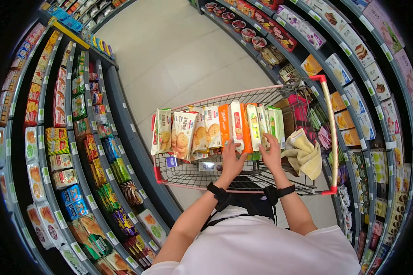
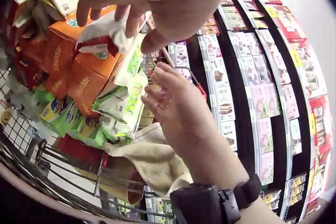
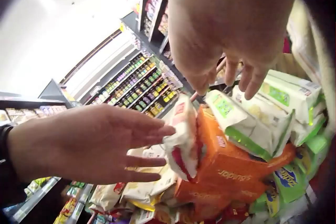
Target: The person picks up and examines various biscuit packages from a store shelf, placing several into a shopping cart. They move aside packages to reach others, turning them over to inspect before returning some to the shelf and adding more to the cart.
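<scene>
My left hand point(image 1: 233, 161) reaches over the front of a trolley, its fingertips at the end of a white biscuit packet point(image 3: 181, 140) with red markings. In the right wrist view its fingers are fairly straight. That packet stands beside an orange box point(image 3: 223, 161). To the right, my right hand point(image 1: 271, 155) has its fingers spread and slightly bent over the near end of a white-and-green packet point(image 2: 131, 98). Another white-and-green packet point(image 3: 286, 95) stands farther right in the row. White packets with cookie pictures point(image 1: 184, 133) fill the row's left part.
The wire trolley point(image 1: 188, 179) has a red-and-wood handle point(image 1: 329, 133) at right. A beige cloth point(image 1: 303, 156) drapes by the right hand. Green boxes point(image 2: 89, 132) lie below the packets. Stocked shelves line both sides of a tiled aisle point(image 1: 156, 59).
</scene>
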